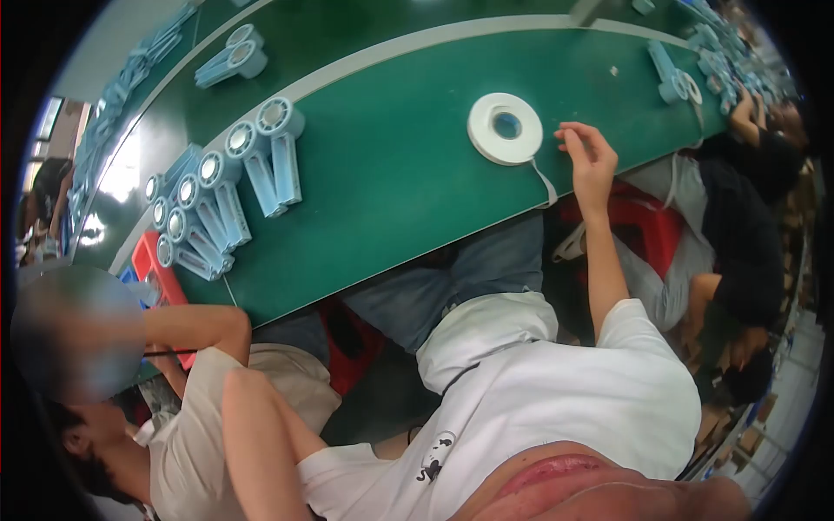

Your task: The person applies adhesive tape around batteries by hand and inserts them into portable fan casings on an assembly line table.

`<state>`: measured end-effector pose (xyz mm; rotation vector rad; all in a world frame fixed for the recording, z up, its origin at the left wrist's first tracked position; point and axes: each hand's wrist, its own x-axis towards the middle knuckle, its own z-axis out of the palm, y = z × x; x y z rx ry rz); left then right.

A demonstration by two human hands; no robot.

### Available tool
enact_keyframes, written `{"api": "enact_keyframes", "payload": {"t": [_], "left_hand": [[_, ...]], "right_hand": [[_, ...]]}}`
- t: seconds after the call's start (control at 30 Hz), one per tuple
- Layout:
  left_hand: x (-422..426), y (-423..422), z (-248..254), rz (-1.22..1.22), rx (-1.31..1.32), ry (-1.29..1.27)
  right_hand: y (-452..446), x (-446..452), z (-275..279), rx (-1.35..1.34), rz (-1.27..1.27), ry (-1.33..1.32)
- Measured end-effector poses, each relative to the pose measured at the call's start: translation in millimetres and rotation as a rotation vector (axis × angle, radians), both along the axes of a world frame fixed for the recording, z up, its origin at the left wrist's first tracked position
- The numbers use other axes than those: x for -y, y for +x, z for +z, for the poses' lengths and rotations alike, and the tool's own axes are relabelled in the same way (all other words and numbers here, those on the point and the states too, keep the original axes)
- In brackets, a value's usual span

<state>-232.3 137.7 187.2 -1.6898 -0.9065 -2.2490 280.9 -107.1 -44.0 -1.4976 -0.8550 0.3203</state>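
Observation:
My right hand [591,156] hovers over the green table with its fingers loosely bent and a little apart, nothing visible in it. Just left of it, a roll of white tape [482,130] lies flat, its loose end hanging toward the table edge. My left arm [269,443] is bent up at the elbow, and its hand is out of the picture. Several light blue handheld fans [221,187] lie grouped on the left part of the table, away from both my hands.
The green table [382,174] runs in front of me. A co-worker [200,425] sits to my left beside a red bin [158,276]; another person [738,208] sits to my right near piled blue fans [725,65]. More fans [234,59] lie beyond the pale rail [382,54].

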Motion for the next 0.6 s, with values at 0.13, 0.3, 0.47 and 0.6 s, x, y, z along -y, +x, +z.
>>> {"api": "enact_keyframes", "payload": {"t": [0.13, 0.3, 0.47, 0.6], "left_hand": [[-13.4, -9.8, 13.6, -0.036, 0.029, -0.009], [-18.6, -16.2, 19.9, -0.056, 0.032, -0.008], [-19.9, -23.3, 19.7, -0.058, 0.051, -0.005], [-21.8, -27.0, 16.2, -0.054, 0.076, 0.011]], "right_hand": [[-0.9, -2.9, 7.2, 0.069, -0.026, -0.032], [0.3, -5.2, 1.7, 0.129, -0.073, -0.144], [-1.2, -6.9, 1.9, 0.133, -0.062, -0.101], [-3.4, -5.8, -0.5, 0.18, -0.055, -0.101]]}}
